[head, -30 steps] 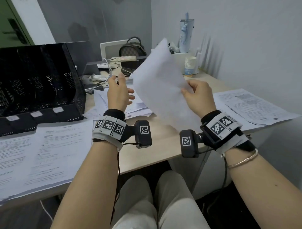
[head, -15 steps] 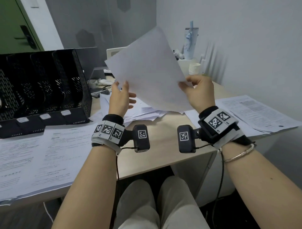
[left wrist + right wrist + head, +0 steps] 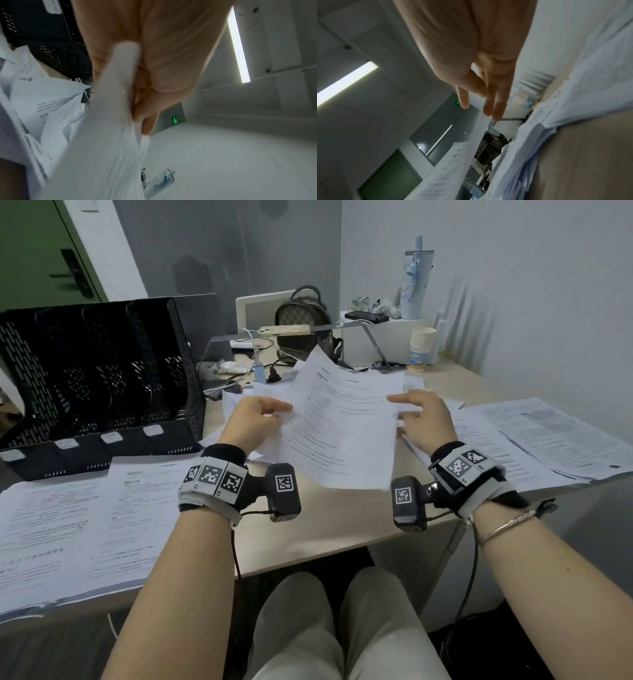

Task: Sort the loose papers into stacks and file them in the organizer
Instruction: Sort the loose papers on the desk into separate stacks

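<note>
While the left hand pinches a printed sheet and the right hand's straight fingers steady it, a slip could scatter the loose pile at twelve o'clock.

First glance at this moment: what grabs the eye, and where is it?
The printed sheet held up at centre over the desk, its printed side up: the left hand pinches its left edge, the right hand touches its right edge with nearly straight fingers. Next, the black mesh organizer at back left, its slots apparently unfilled. Printed stacks flank the hands, one front left, one right.
</note>
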`<state>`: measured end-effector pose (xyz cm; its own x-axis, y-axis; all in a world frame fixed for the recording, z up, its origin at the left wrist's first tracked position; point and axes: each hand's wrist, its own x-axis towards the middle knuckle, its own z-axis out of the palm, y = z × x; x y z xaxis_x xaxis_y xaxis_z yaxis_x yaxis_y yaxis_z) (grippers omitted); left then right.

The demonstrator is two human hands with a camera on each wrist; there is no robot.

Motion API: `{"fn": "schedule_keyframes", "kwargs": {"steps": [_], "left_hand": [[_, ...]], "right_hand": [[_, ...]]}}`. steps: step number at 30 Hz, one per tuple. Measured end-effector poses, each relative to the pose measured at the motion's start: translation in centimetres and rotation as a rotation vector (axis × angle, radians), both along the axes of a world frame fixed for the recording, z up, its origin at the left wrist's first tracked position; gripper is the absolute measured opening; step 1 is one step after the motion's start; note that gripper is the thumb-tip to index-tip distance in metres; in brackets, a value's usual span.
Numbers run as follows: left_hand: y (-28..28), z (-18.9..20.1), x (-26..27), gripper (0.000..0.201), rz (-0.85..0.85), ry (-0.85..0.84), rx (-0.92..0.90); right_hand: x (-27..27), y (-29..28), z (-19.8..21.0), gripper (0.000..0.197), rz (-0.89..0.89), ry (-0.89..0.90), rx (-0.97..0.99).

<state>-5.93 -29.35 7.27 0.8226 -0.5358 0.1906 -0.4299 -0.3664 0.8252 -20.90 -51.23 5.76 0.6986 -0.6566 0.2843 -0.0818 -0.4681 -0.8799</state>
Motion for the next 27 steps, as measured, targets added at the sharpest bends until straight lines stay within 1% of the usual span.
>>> {"fn": "schedule_keyframes", "kwargs": {"steps": [2,3,6,8,11,15,18,20,22,25,27], "left_hand": [[-0.1,-0.5,0.1,0.034,0.091,-0.030,-0.101],[-0.2,-0.6,0.3,0.037,0.133,-0.041,-0.158],[-0.4,-0.5,0.5,0.043,0.213,-0.078,-0.276],[-0.4,-0.4,0.5,0.044,0.223,-0.097,-0.332],[-0.5,-0.3,0.6,0.043,0.212,-0.129,-0.382],[-0.7,-0.2,0.2,0.046,0.189,-0.140,-0.397],[-1.3,0.1,-0.6,0.046,0.144,-0.143,-0.414],[-2.0,0.2,-1.3,0.040,0.119,-0.155,-0.439],[-2.8,0.2,-1.8,0.030,0.125,-0.170,-0.472],[-3.7,0.0,-1.9,0.020,0.143,-0.154,-0.502],[-4.3,-0.4,-1.4,0.021,0.184,-0.149,-0.444]], "right_hand": [[-0.1,0.1,-0.5,0.046,0.069,0.004,0.174],[-0.2,0.4,-0.6,0.043,0.091,0.035,0.206],[-0.1,1.0,-1.1,0.034,0.159,0.121,0.209],[0.2,1.4,-1.6,0.033,0.193,0.159,0.199],[0.8,2.0,-2.3,0.038,0.216,0.233,0.200],[1.5,2.7,-3.4,0.048,0.240,0.310,0.217],[1.9,2.9,-3.9,0.050,0.241,0.315,0.281],[2.0,2.8,-4.2,0.051,0.232,0.304,0.327],[2.0,2.4,-4.4,0.051,0.225,0.301,0.333],[1.7,1.7,-4.8,0.045,0.213,0.277,0.320],[1.3,1.1,-4.7,0.035,0.158,0.183,0.300]]}}
